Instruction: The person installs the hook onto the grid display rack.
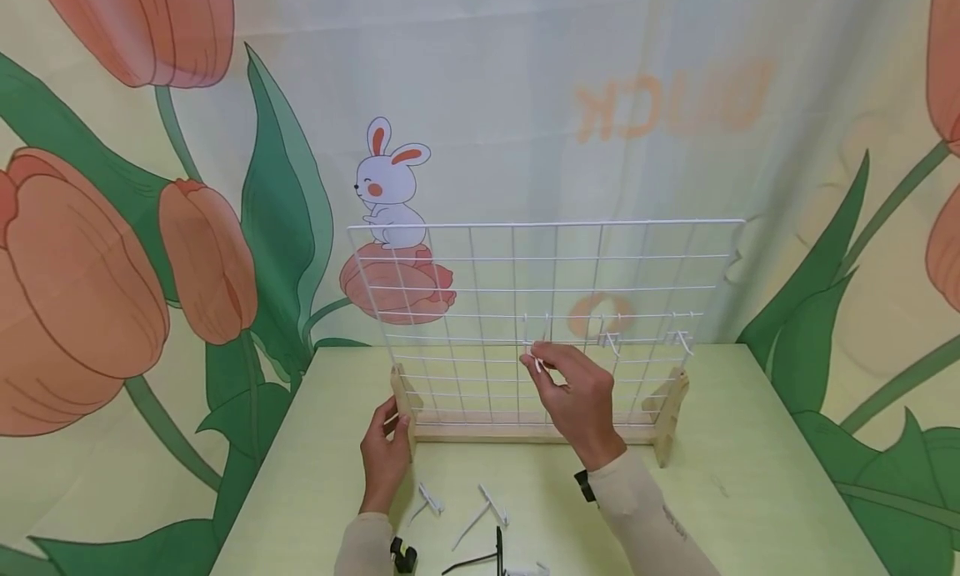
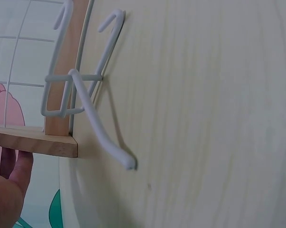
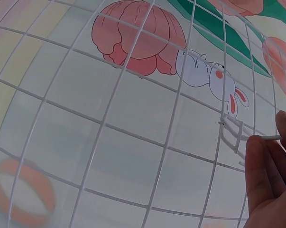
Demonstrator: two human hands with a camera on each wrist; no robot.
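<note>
Behind the wire rack (image 1: 547, 223), one curtain (image 1: 480, 76) printed with tulips and one white rabbit. Beneath the rack, one pale bench (image 1: 757, 476). Just one rack, upright, with one wooden base (image 1: 510, 433) and two wooden feet: left foot (image 1: 406, 393), right foot (image 1: 670, 415). At the rack's left end, left grip (image 1: 386, 458) closed round the left foot. Before the rack's middle, right grip (image 1: 581, 397), thumb and finger pinched on one white hook (image 3: 268, 137), prongs at the wires; cannot tell whether hung. Toward the rack's right end, two hanging hooks (image 1: 612, 343). On the bench before the rack, two loose hooks (image 1: 492, 505), one cut-off white piece (image 1: 528, 571), one thin black piece (image 1: 499, 551).
</note>
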